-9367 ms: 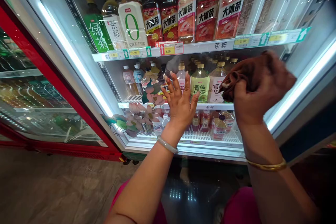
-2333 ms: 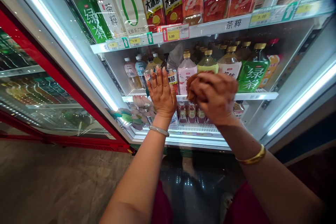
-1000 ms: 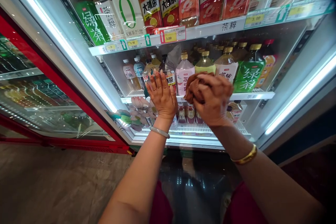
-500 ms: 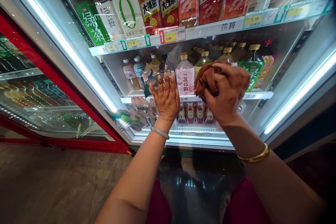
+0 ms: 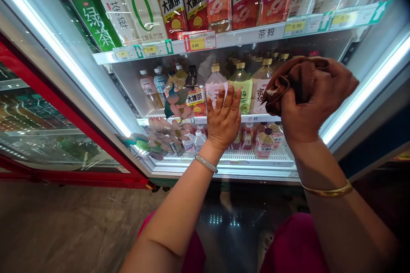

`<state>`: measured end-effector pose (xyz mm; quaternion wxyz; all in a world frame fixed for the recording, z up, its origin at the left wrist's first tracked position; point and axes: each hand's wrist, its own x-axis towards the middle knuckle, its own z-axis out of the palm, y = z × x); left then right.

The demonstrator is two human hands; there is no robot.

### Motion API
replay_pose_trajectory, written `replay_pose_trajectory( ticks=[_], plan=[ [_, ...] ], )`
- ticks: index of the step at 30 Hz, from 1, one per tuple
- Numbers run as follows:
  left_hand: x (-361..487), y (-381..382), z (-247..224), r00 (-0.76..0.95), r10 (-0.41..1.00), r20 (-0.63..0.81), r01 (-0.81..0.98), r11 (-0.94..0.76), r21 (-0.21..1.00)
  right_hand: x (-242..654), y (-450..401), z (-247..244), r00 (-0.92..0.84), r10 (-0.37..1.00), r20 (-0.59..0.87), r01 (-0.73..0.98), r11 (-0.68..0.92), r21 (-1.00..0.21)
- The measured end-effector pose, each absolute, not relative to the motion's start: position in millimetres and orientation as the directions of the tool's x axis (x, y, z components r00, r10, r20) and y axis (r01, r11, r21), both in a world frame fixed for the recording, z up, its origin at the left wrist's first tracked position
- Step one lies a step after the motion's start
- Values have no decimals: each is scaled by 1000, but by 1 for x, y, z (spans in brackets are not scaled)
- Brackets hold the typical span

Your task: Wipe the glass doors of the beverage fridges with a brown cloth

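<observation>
My left hand [image 5: 223, 119] lies flat, fingers spread, against the glass door [image 5: 105, 85] of a lit drinks fridge, at the height of the middle shelf. My right hand [image 5: 315, 98] is closed around a bunched brown cloth [image 5: 290, 82] and presses it on the same glass further right, near the door's right edge. Behind the glass stand tea bottles [image 5: 238, 89] on white wire shelves. A pale bangle sits on my left wrist, a gold one on my right.
The upper shelf [image 5: 224, 40] carries large tea bottles and price tags. A flower sticker [image 5: 162, 132] is on the glass at lower left. A red-framed fridge [image 5: 48, 115] stands to the left. Grey tiled floor [image 5: 64, 226] lies below.
My right hand has swept the cloth from the middle of the glass to the right and a little upward. My left hand has shifted slightly right, still flat on the door.
</observation>
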<state>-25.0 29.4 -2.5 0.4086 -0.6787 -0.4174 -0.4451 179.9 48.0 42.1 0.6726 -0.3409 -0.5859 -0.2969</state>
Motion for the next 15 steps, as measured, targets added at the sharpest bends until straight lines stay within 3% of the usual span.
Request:
replay_pose_trajectory(
  ticks=[10, 15],
  plan=[
    [15, 38, -5, 143, 391, 909, 940, -342, -1, 172, 36, 11, -146, 19, 989, 821, 561, 111],
    [19, 38, -3, 146, 352, 925, 945, -326, -25, 219, 50, 30, 56, -33, 998, 826, 562, -28]
  ],
)
